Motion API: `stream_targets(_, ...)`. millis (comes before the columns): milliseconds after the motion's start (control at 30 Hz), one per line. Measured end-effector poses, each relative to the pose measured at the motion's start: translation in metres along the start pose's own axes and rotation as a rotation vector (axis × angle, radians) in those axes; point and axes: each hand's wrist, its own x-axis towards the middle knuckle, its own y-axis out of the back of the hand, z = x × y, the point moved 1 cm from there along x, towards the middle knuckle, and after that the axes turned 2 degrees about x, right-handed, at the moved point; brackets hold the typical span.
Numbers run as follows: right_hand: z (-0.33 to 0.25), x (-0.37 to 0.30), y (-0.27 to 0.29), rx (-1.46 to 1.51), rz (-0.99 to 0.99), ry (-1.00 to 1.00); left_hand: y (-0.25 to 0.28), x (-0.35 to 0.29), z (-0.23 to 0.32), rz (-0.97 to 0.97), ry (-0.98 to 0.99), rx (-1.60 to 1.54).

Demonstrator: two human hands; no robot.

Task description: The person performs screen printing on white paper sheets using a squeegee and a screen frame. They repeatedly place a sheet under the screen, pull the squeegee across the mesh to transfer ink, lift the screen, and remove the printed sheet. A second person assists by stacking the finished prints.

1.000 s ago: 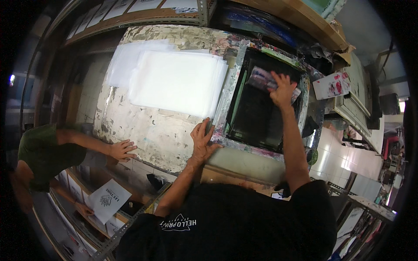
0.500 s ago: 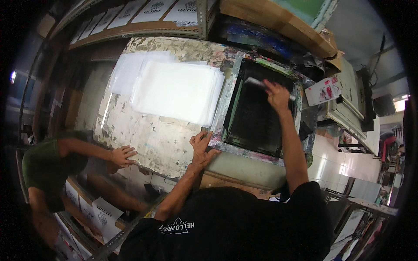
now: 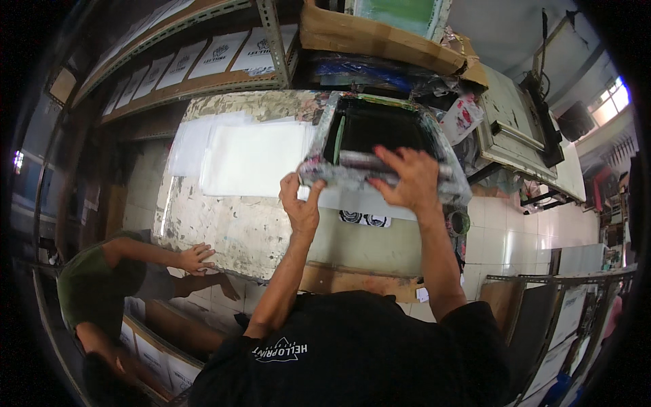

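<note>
A screen-printing frame (image 3: pixel 321 132) with dark mesh lies at the right of the paint-spattered table (image 3: pixel 193 217), its near side tilted up. My left hand (image 3: pixel 302 209) grips the frame's near left corner between thumb and fingers. My right hand (image 3: pixel 410 180), its fingertips stained red, is closed on a squeegee (image 3: pixel 356 159) at the near end of the mesh, close to the near rail. Under the raised rail shows the edge of a white sheet (image 3: pixel 339 200), and nearer me are round black prints (image 3: pixel 364 218). A stack of white sheets (image 3: pixel 254 159) lies left of the frame.
Another person's hand (image 3: pixel 196 259) rests on the table's near left edge. Printed sheets (image 3: pixel 217 55) stand on a metal shelf behind. A cardboard box (image 3: pixel 380 37) is beyond the frame, and a pale bench-like unit (image 3: pixel 512 125) stands to the right.
My right hand has drawn the squeegee from the far part of the mesh to its near end. My left hand now grips the corner, and the frame's near side has risen.
</note>
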Motion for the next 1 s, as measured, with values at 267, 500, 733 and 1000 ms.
stream_targets(267,0.051,0.142,0.042,0.016,-0.044,-0.064,-0.041,-0.040,-0.085,0.079,0.096,0.634)
stream_targets(500,0.075,0.165,0.036,-0.058,0.017,-0.066,-0.058,-0.068,-0.114,0.077,0.244,0.329)
stream_targets(733,0.084,0.168,0.034,-0.028,0.008,-0.044,0.010,-0.009,-0.100,0.177,0.507,-0.201)
stream_targets(1000,0.077,0.167,0.047,-0.057,-0.079,-0.142,0.192,0.036,-0.191,0.547,0.499,-0.163)
